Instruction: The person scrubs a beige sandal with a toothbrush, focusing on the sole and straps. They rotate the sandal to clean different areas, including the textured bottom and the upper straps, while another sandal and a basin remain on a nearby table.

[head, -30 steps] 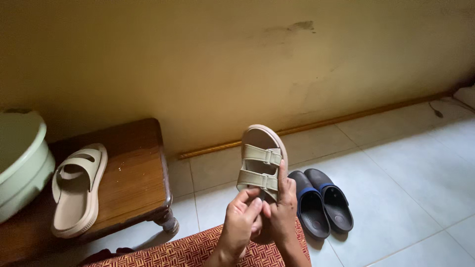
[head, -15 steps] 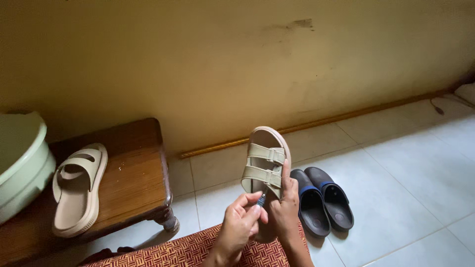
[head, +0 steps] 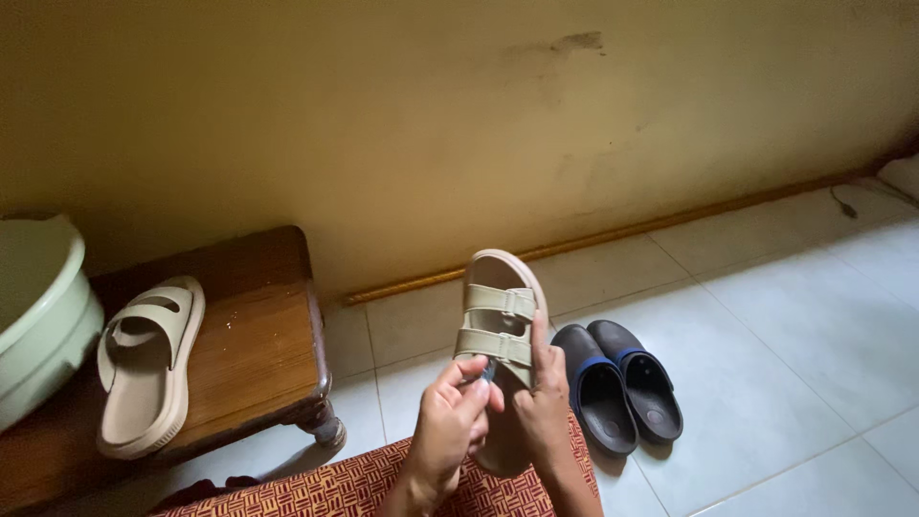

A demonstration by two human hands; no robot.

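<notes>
Item 1: beige 2-strap sandal (head: 498, 335), lower centre of frame, long axis upright, toe up. I see my right hand (head: 544, 407) gripping its right edge, and my left hand (head: 450, 426) pinching a small tool (head: 488, 371) just below the lower strap, nearer the work.

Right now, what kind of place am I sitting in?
Probably a home entryway or porch corner: pale tiled floor along a stained yellow wall, dark slip-on clogs parked there, and a low wooden table holding a beige slide sandal.
</notes>
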